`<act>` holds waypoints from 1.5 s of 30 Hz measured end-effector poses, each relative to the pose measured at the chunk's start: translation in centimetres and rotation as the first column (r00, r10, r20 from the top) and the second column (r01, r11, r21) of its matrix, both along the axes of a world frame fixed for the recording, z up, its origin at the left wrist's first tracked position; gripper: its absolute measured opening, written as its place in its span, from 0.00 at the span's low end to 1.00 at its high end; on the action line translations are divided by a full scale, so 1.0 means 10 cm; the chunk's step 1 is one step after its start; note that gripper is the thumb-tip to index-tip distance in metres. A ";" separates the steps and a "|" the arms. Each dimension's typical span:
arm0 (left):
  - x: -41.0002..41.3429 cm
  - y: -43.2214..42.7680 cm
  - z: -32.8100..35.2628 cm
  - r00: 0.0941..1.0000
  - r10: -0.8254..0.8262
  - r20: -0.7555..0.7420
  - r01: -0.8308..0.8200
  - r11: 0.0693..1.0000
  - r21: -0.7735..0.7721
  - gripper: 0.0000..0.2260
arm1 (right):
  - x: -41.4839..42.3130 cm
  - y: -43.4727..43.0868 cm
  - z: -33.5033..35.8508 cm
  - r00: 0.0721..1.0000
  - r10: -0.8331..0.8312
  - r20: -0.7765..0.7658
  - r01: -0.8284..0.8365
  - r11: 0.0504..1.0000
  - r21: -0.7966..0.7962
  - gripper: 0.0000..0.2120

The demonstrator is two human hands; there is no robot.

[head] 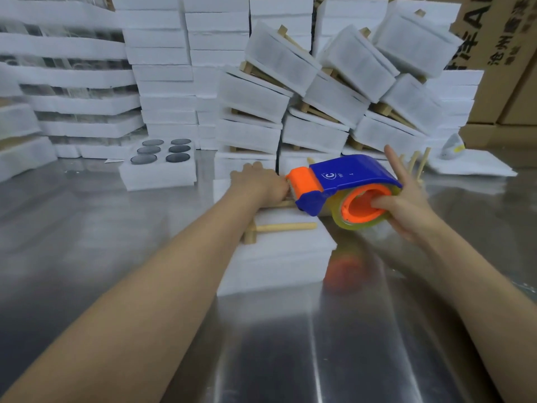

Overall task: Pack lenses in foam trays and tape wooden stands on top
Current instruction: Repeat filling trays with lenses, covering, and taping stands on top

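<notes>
Currently both hands are out over the work. Right hand [406,206] grips a blue-and-orange plastic tape dispenser [348,174]: thumb hooked into the orange core of the clear tape roll [363,226], palm under the roll, fingers spread straight behind it. Dispenser is tilted, its orange mouth up against the left hand [257,181]. Left hand lies knuckles-up on the far end of a white foam tray pack [276,257], fingers bent down over the far edge; whether they pinch tape cannot be told. Hands apart, bridged only by the dispenser.

Just nearer than the left hand: a pale wooden stand [284,227] lies flat on top of the pack, one dowel pointing toward the right hand. Pack sits on a shiny metal table [348,344].

Beyond and left of the left hand: a white foam tray [157,178] with six round dark lenses [144,159] in its wells. Beyond both hands: leaning stacks of foam packs [357,59] with wooden stands between them. Just past the right fingers: loose wooden sticks [424,159], upright. Far right: brown cardboard boxes [511,91].
</notes>
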State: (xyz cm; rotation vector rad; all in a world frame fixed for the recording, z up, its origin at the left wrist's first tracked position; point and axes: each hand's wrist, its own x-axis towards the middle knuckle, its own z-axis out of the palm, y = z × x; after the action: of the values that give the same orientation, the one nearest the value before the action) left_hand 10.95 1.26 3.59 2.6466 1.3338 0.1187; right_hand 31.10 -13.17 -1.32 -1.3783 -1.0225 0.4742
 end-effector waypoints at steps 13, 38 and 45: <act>-0.07 0.03 -0.09 0.987 -0.060 -0.148 0.076 0.991 0.106 0.22 | 0.13 -0.31 0.18 0.951 0.044 0.305 -0.009 0.993 -0.116 0.56; 0.58 -0.45 -0.22 0.948 -0.186 0.260 0.170 0.982 0.081 0.10 | 0.57 -0.48 -0.04 0.907 -0.259 0.331 0.273 0.962 0.005 0.38; 0.59 -0.46 -0.24 0.963 -0.187 0.194 0.153 0.972 0.179 0.09 | 0.53 -0.52 0.17 0.798 -0.243 0.551 0.298 0.954 -0.011 0.39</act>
State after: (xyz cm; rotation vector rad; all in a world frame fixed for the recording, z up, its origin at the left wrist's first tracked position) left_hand 16.84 -3.34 1.21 2.7740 1.0661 0.4891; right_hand 36.35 -18.41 0.33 -1.7716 -1.2383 -0.1054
